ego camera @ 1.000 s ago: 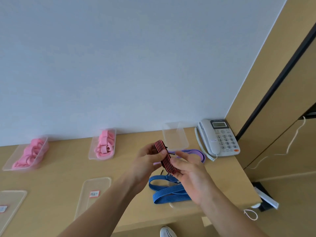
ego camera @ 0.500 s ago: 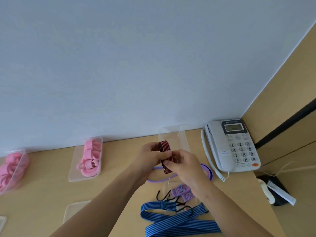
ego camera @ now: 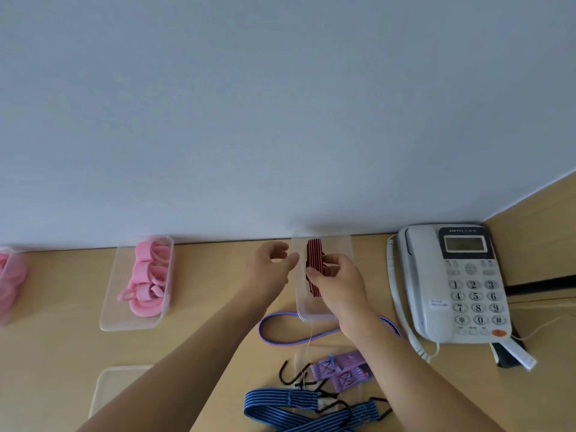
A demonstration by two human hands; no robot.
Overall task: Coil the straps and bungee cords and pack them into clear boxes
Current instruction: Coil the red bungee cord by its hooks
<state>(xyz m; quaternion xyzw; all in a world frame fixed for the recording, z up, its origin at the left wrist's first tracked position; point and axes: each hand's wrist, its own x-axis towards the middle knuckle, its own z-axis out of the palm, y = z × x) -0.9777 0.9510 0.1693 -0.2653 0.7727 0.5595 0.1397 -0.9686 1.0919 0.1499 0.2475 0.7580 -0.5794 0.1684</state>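
Note:
My right hand (ego camera: 338, 283) pinches a coiled red-and-black striped bungee cord (ego camera: 313, 260) and holds it over a clear box (ego camera: 343, 244) by the wall. Just left of that box my left hand (ego camera: 269, 266) hovers with loosely spread fingers, holding nothing. A purple strap (ego camera: 282, 339) loops on the wooden desk in front of the box, with its stitched ends (ego camera: 341, 371) nearer me. A blue striped bungee cord (ego camera: 280, 405) with black hooks lies at the desk's near edge.
A clear box filled with pink straps (ego camera: 148, 282) stands to the left, another pink-filled box (ego camera: 11, 280) at the far left edge. A clear lid (ego camera: 117, 388) lies near me. A white desk phone (ego camera: 458, 285) sits right, against the corner.
The view tilted down and closer. Both hands carried the red-and-black coil forward over the clear box. My left hand let go of it and drew left.

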